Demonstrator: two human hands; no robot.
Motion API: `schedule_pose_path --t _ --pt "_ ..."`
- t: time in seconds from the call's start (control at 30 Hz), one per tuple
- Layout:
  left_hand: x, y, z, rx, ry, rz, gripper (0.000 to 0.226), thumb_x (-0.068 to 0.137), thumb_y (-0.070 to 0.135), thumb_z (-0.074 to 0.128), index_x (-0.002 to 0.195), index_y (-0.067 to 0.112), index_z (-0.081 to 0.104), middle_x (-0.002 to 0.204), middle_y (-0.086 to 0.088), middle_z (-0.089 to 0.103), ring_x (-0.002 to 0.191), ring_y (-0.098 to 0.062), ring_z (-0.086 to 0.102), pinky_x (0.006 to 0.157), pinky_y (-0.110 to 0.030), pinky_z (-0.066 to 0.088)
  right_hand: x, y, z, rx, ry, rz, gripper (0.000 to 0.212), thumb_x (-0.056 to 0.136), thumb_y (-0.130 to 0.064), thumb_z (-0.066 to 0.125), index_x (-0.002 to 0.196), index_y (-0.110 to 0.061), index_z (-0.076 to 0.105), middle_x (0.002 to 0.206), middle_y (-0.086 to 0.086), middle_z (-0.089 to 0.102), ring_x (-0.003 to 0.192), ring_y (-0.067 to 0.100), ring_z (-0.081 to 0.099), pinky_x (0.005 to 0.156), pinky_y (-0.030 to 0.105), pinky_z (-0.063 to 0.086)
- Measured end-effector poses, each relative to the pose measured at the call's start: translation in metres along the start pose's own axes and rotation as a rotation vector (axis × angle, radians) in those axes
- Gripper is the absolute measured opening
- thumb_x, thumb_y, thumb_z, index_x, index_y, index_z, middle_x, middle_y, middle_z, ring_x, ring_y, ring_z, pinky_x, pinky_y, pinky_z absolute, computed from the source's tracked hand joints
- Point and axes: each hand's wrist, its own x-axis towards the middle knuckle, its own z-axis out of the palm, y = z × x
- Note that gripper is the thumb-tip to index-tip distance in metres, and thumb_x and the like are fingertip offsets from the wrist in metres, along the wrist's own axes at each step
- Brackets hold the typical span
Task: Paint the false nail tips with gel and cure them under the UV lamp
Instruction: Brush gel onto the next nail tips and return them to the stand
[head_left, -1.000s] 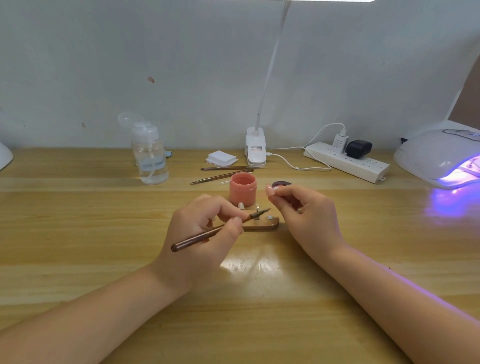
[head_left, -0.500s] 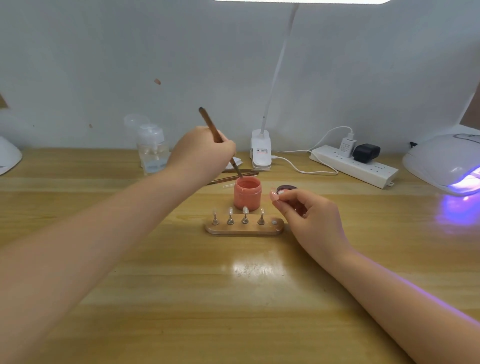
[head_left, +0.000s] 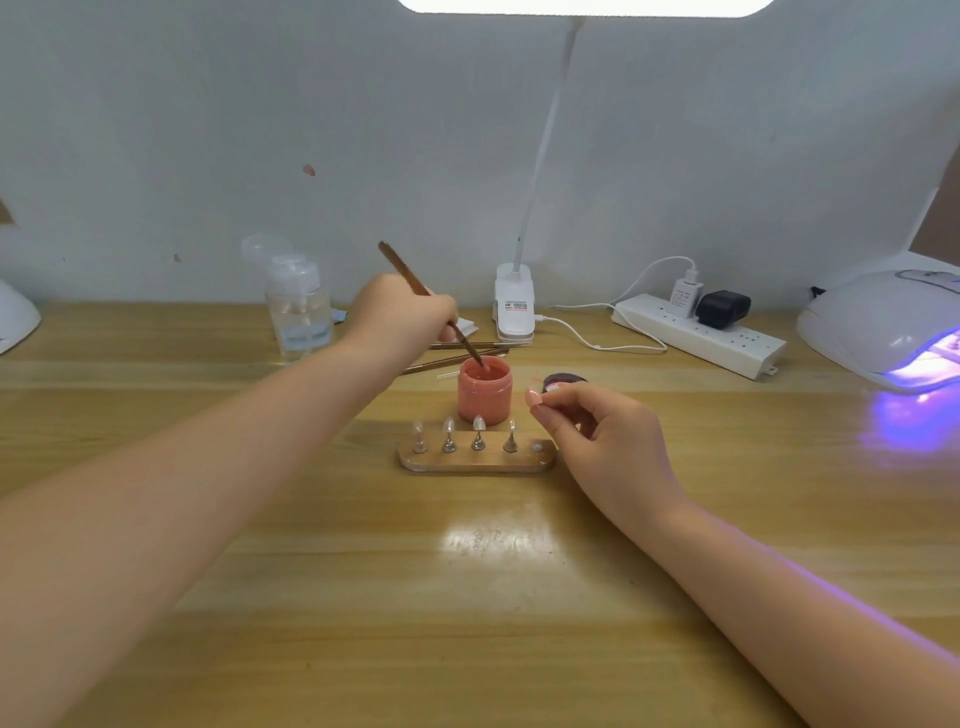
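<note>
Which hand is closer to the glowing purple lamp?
The right hand. It sits beside the wooden nail stand, on the UV lamp's side of the table. The left hand is farther away, dipping a brush into the pink jar.

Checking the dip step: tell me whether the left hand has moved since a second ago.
Yes. The left hand went from beside the wooden nail stand up and away, past the pink gel jar, dipping the brush there.
</note>
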Motion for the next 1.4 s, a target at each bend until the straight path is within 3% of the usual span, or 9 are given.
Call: schedule_pose_path --t 0.1,0.23,0.63,0.73,0.87,0.97,1.07,1.2,1.4 --pt "0.0 -0.007 -0.01 -0.152 0.042 -0.123 0.011 0.082 0.017 0.064 0.075 0.009 0.068 0.048 0.009 0.064 0.053 -0.009 0.041 0.051 -0.026 0.03 0.0 -0.001 -0.001 -0.017 -0.002 -0.004 0.003 0.084 -0.015 0.074 0.087 -0.015 0.076 0.069 -0.025 0.058 0.066 -0.008 0.056 0.062 0.004 0.036" --pt "-0.004 -0.019 -0.019 -0.216 0.05 -0.26 0.014 0.081 0.018 0.063 0.089 0.007 0.07 0.048 0.008 0.062 0.055 -0.013 0.032 0.044 -0.023 0.024 -0.001 -0.002 -0.001 -0.029 0.006 -0.012 0.003 0.084 -0.014 0.074 0.087 -0.015 0.076 0.069 -0.026 0.058 0.066 -0.01 0.055 0.062 0.003 0.036" --pt "-0.013 -0.035 -0.021 -0.371 0.108 -0.245 0.01 0.086 0.017 0.064 0.08 0.011 0.069 0.059 0.005 0.068 0.046 -0.006 0.049 0.04 -0.017 0.034 -0.001 0.0 -0.001 -0.016 0.004 0.009 0.004 0.084 -0.017 0.074 0.087 -0.02 0.075 0.071 -0.025 0.061 0.067 -0.008 0.057 0.062 0.003 0.037" --pt "-0.017 -0.039 -0.025 -0.484 0.172 -0.147 0.008 0.087 0.014 0.065 0.081 0.01 0.068 0.06 0.003 0.069 0.045 -0.004 0.056 0.041 -0.016 0.042 -0.001 -0.001 -0.002 -0.013 0.011 0.002 0.006 0.084 -0.017 0.074 0.088 -0.021 0.075 0.072 -0.025 0.062 0.068 -0.008 0.057 0.062 0.004 0.038" --pt "-0.045 -0.032 -0.024 -0.594 0.061 0.11 0.007 0.086 0.013 0.07 0.08 0.015 0.074 0.07 -0.005 0.073 0.061 -0.015 0.068 0.053 -0.021 0.053 -0.002 -0.004 -0.003 -0.013 0.009 -0.003 0.006 0.085 -0.016 0.073 0.09 -0.019 0.075 0.074 -0.024 0.062 0.069 -0.008 0.057 0.062 0.004 0.038" --pt "-0.077 -0.028 -0.018 -0.481 -0.028 0.358 0.009 0.082 0.015 0.071 0.079 0.022 0.075 0.073 -0.003 0.074 0.064 -0.016 0.07 0.057 -0.023 0.055 -0.001 -0.005 -0.004 -0.004 0.002 0.014 0.007 0.086 -0.018 0.072 0.092 -0.02 0.074 0.077 -0.023 0.063 0.071 -0.007 0.058 0.063 0.005 0.039" --pt "-0.103 -0.028 -0.009 -0.336 -0.062 0.545 0.014 0.084 0.014 0.066 0.084 0.027 0.068 0.076 0.011 0.073 0.067 -0.005 0.07 0.058 -0.016 0.053 -0.001 -0.005 -0.005 -0.006 -0.015 0.038 0.009 0.086 -0.02 0.072 0.095 -0.021 0.074 0.081 -0.019 0.067 0.076 -0.002 0.061 0.065 0.01 0.044" --pt "-0.116 -0.036 -0.002 -0.26 -0.054 0.62 0.024 0.086 0.012 0.064 0.102 0.03 0.064 0.088 0.02 0.071 0.078 -0.002 0.069 0.065 -0.011 0.051 -0.003 -0.004 -0.004 -0.005 -0.006 0.044 0.009 0.086 -0.021 0.073 0.094 -0.019 0.075 0.084 -0.013 0.07 0.076 0.003 0.063 0.066 0.011 0.045" --pt "-0.119 -0.044 0.002 -0.098 0.014 0.732 0.017 0.084 0.011 0.066 0.1 0.015 0.071 0.09 0.013 0.07 0.082 -0.003 0.067 0.071 -0.011 0.048 -0.004 -0.005 -0.005 -0.011 0.02 0.005 0.006 0.085 -0.018 0.074 0.091 -0.019 0.074 0.082 -0.015 0.069 0.076 0.001 0.061 0.066 0.008 0.042"
